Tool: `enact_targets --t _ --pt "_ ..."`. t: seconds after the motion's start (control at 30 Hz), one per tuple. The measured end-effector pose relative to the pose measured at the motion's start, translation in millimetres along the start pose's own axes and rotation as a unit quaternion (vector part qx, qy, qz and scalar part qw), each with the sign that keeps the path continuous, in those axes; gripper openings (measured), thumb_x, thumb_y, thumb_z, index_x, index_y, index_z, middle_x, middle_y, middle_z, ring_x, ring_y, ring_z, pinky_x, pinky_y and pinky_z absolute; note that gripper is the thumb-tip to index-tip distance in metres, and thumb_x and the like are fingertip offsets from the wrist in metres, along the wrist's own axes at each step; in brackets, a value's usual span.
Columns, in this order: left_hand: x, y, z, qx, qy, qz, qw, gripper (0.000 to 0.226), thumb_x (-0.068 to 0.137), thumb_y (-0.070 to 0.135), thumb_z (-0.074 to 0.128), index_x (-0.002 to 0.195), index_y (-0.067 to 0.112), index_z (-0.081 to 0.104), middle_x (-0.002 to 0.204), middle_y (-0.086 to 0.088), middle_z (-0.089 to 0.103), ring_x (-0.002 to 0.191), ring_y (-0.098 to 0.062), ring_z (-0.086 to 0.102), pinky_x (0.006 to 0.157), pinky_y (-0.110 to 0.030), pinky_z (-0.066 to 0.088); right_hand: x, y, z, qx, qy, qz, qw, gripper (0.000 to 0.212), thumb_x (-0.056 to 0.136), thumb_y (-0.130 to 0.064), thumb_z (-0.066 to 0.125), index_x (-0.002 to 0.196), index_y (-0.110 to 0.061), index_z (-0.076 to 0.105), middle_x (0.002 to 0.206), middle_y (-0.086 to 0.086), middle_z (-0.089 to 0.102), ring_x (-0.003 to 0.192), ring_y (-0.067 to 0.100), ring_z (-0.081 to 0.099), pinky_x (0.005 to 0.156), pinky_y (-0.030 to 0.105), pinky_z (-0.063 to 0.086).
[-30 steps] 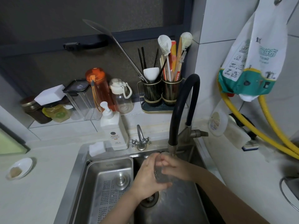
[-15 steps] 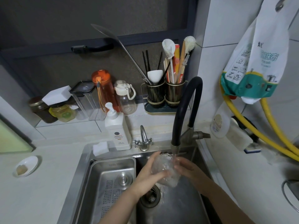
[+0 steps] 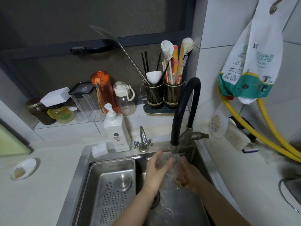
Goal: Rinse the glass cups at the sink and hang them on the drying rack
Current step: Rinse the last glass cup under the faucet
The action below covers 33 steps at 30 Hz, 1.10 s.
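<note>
White table [image 3: 48,185] at far left, carrying a small dish [image 3: 24,168]; jars and bottles lined up on the ledge behind. Steel sink [image 3: 84,162] next, with a perforated drain tray [image 3: 112,190] in its left half and a soap pump bottle [image 3: 117,132] on the rim. Left hand [image 3: 156,173] wrapped round the near side of a clear glass cup [image 3: 171,167], fingers curled against the wall. Cup directly under the black faucet [image 3: 184,115], water streaming over it into the basin. Right hand [image 3: 190,178] cupped on the far side and base, so both hands clamped on the one cup. Yellow hoses [image 3: 268,137] and hanging bag at right. No drying rack in view. Likely risk: wet glass slipping through the grip and striking the steel basin or faucet tip, chipping or cracking; splashing onto the table too.
</note>
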State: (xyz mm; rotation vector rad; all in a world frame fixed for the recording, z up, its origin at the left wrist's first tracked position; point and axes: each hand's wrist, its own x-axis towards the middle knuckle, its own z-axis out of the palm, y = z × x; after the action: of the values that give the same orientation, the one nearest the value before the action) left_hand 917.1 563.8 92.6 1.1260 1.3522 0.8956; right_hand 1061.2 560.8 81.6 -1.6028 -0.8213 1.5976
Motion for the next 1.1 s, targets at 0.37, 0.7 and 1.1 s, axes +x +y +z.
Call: enact_targets --t 0.37,0.7,1.1 --pt "17.6 16.1 -0.6 -0.03 -0.011 -0.128 0.991 0.052 0.087 0.061 0.043 0.121 0.023 0.053 0.117 -0.001 0.061 0.109 -0.021 0.058 0.1 -0.042 0.046 -22.8 -11.6 7.2 0.025 -0.058 -0.083 0.995 0.031 0.097 -0.031 0.046 0.093 -0.009 0.068 0.09 0.009 0.072 0.084 0.024 0.07 0.076 0.034 0.056" --pt "-21.3 7.8 -11.1 0.242 -0.014 0.215 0.946 0.022 0.092 0.028 0.058 0.081 0.022 0.075 0.086 0.016 0.069 0.087 0.002 0.06 0.079 -0.013 0.043 -25.1 -35.4 20.6 -0.102 -0.024 -0.071 0.992 0.024 0.093 -0.013 0.05 0.094 0.005 0.065 0.098 0.024 0.066 0.091 0.032 0.065 0.083 0.034 0.051" --pt "-21.7 10.6 -8.1 0.076 0.067 0.024 0.995 0.021 0.083 0.02 0.071 0.068 0.021 0.056 0.07 0.002 0.063 0.069 -0.016 0.06 0.077 -0.039 0.052 -34.2 -53.8 -5.6 -0.44 0.0 -0.277 0.854 0.016 0.093 -0.026 0.054 0.086 -0.024 0.068 0.084 -0.01 0.065 0.083 0.013 0.065 0.084 0.029 0.052"
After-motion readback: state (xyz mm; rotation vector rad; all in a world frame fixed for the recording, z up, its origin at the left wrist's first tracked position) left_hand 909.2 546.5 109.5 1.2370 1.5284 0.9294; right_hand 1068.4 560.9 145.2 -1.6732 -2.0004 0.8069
